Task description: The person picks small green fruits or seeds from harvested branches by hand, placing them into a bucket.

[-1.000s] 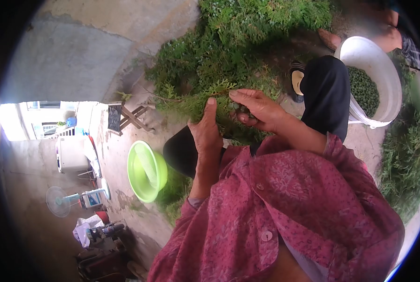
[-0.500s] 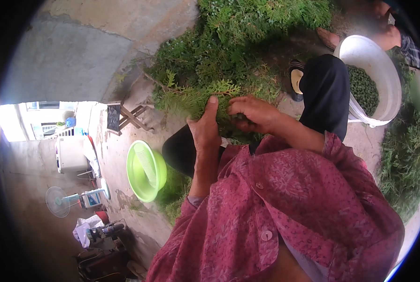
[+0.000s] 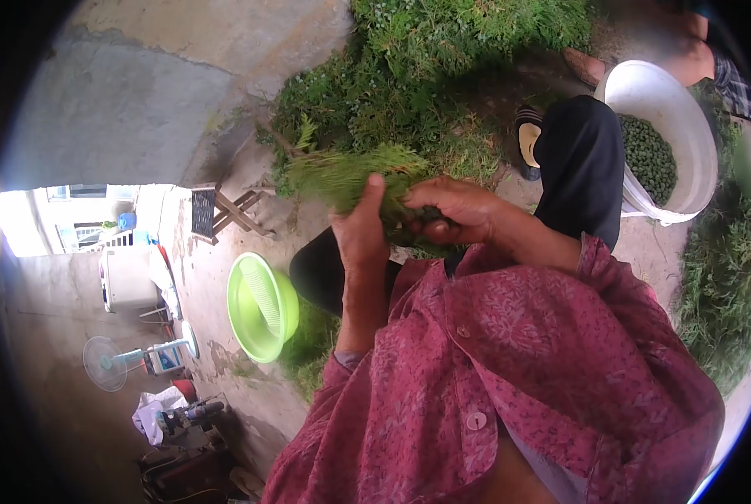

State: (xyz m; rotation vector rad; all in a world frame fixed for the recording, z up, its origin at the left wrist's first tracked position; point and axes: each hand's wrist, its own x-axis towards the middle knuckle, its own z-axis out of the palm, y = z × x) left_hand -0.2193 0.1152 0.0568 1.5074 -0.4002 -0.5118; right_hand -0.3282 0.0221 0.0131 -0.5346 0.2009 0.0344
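Observation:
A leafy evergreen branch point(image 3: 350, 176), with flat scaly sprays like cypress or arborvitae, lies across my hands above my knees and is partly blurred. My left hand point(image 3: 363, 231) is closed around it, thumb up along the sprays. Close by on the right, my right hand point(image 3: 459, 210) has its fingers curled in against the lower foliage; they look closed on part of the branch. The fingertips are partly hidden by leaves and shade. To the right of my knee stands a white bucket point(image 3: 698, 160) containing many small green cones point(image 3: 646, 155).
A big heap of cut evergreen branches point(image 3: 476, 34) lies ahead, with more greenery point(image 3: 719, 294) at the right. A lime-green basin point(image 3: 239, 323) sits by my left knee. Farther left are a folding stool point(image 3: 224, 210) and a fan point(image 3: 105, 363). Another person's arm point(image 3: 686, 63) shows beyond the bucket.
My right hand has curled in lower, its fingers closing on the foliage. The branch has shifted and its sprays now fan upward, blurred. My left hand has hardly moved.

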